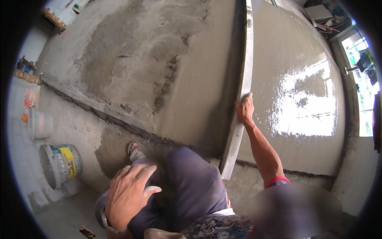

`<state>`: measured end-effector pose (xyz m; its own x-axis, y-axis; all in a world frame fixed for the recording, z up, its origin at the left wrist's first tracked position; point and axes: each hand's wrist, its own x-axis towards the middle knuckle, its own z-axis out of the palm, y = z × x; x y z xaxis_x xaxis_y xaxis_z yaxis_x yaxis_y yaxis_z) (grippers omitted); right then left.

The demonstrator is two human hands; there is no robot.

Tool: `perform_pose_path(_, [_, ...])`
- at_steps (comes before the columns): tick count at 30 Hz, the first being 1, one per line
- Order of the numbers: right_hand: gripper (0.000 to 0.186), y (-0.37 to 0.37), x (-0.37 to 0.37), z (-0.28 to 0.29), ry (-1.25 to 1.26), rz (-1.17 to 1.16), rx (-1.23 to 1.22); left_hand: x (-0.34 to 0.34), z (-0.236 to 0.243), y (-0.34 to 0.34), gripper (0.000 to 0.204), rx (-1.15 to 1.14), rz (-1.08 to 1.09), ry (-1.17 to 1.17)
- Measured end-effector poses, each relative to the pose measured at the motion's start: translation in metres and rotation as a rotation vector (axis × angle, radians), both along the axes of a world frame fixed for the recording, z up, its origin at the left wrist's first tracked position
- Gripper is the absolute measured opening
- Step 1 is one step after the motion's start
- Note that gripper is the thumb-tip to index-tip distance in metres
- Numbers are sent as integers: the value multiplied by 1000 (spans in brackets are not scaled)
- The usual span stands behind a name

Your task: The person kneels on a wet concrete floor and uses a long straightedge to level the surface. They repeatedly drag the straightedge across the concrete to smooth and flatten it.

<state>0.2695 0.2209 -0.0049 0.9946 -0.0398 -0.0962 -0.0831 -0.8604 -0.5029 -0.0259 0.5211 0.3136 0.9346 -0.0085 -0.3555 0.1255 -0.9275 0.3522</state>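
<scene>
My right hand [245, 107] grips the side edge of a long, pale metal screed bar [247, 67]. The bar runs from near my knee to the far edge of view, lying across the wet mortar. To its right the smoothed mortar [278, 51] is glossy with water. On its left the mortar [187, 87] is duller, with rough, patchy material farther left. My left hand [129, 195], with a watch at the wrist and a ring, is held over my thigh. Its thumb and fingers are apart, with nothing in them.
A raw slab edge [115, 118] crosses in front of my legs. On the lower floor at left stand a stained bucket [65, 163] with a yellow label and a pale bucket [41, 124]. Debris [320, 16] lies at far right. A blurred oval [294, 211] covers the lower right.
</scene>
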Motion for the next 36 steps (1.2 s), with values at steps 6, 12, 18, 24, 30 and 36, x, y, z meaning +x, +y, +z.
perform_pose_path(6, [82, 8, 12, 2, 25, 0, 34, 0, 3, 0, 51, 28, 37, 76])
perform_pose_path(12, [84, 2, 14, -12, -75, -2, -34, -5, -1, 4, 50, 12, 12, 31])
perform_pose_path(18, [86, 23, 5, -4, -10, 11, -16, -12, 1, 11, 51, 20, 40, 26])
perform_pose_path(24, [88, 11, 20, -4, -30, 1, -51, -5, 1, 10, 51, -21, 6, 37])
perform_pose_path(30, [83, 23, 20, -5, -59, 31, -10, 0, 16, 3, 51, 3, 5, 42])
perform_pose_path(36, [82, 31, 11, -10, -11, 31, 39, 3, 20, 1, 51, 6, -5, 51])
